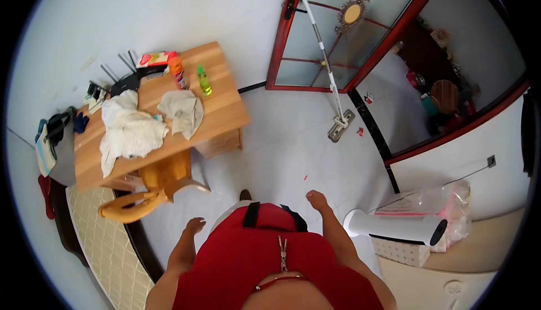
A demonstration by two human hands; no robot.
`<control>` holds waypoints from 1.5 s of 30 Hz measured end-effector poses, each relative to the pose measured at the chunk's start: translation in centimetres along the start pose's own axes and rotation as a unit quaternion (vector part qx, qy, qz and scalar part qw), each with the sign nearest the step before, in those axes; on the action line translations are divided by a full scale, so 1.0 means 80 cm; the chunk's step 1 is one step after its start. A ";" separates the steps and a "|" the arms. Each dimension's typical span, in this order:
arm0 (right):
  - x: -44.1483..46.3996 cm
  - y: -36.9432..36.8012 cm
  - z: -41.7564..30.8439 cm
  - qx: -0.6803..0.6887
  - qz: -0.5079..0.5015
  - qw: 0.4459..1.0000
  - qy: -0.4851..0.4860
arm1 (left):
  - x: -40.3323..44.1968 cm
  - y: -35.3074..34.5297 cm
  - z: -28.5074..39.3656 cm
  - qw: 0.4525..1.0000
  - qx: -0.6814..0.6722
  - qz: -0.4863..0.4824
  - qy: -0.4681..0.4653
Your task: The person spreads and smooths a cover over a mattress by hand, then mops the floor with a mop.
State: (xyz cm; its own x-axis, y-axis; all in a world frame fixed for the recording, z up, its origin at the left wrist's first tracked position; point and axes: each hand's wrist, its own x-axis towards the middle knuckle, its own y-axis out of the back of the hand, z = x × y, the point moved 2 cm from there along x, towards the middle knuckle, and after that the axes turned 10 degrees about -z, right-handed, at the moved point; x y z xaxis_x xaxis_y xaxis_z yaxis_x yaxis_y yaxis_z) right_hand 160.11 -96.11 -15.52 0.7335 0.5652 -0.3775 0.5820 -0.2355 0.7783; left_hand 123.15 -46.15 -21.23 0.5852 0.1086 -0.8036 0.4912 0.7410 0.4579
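Observation:
My left hand (195, 225) hangs low beside my body with nothing in it, fingers loosely apart. A wooden chair (169, 189) is the thing nearest to it, pushed partly under the desk. My right hand (317, 200) is held forward over the floor, also holding nothing, its fingers slightly curled. A white tower-shaped appliance (394, 226) stands to the right of that hand, not touching it. Ahead, a flat mop (341, 123) leans on the red-framed glass door (315, 34), its head resting on the floor.
On the wooden desk (228, 93) lie white clothing (127, 132), a beige cloth (183, 113), an orange spray can (177, 72), a green bottle (204, 82) and a black router (125, 83). A mattress (101, 231) is at left. Red scraps (360, 132) lie near the doorway.

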 end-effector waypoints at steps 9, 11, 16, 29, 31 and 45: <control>0.257 0.178 0.025 0.305 -0.034 0.947 -0.091 | 0.088 0.170 0.191 0.983 -0.114 0.128 -0.063; 0.346 0.253 0.025 0.254 -0.012 0.963 -0.086 | 0.100 0.173 0.201 0.971 -0.194 0.135 -0.022; 0.588 0.440 0.000 0.190 0.150 0.970 0.026 | 0.097 0.120 0.196 0.955 -0.190 0.210 0.083; 1.023 0.722 -0.061 0.150 0.138 0.975 0.092 | 0.056 -0.035 0.460 0.851 -0.361 0.187 0.331; 1.029 0.728 -0.077 0.144 0.121 0.978 0.090 | 0.050 -0.008 0.513 0.852 -0.379 0.193 0.305; 0.757 0.633 -0.118 0.094 0.091 0.979 0.159 | 0.092 -0.050 0.600 0.801 -0.456 0.289 0.258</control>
State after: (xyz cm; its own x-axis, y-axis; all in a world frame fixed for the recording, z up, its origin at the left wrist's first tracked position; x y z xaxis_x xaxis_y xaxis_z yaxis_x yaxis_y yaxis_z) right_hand 230.69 -66.34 5.77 0.7028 0.7101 -0.0427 0.5278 -0.4803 0.7005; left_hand 156.49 -80.16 -10.74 0.0838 0.6936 -0.7155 -0.5796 0.6180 0.5312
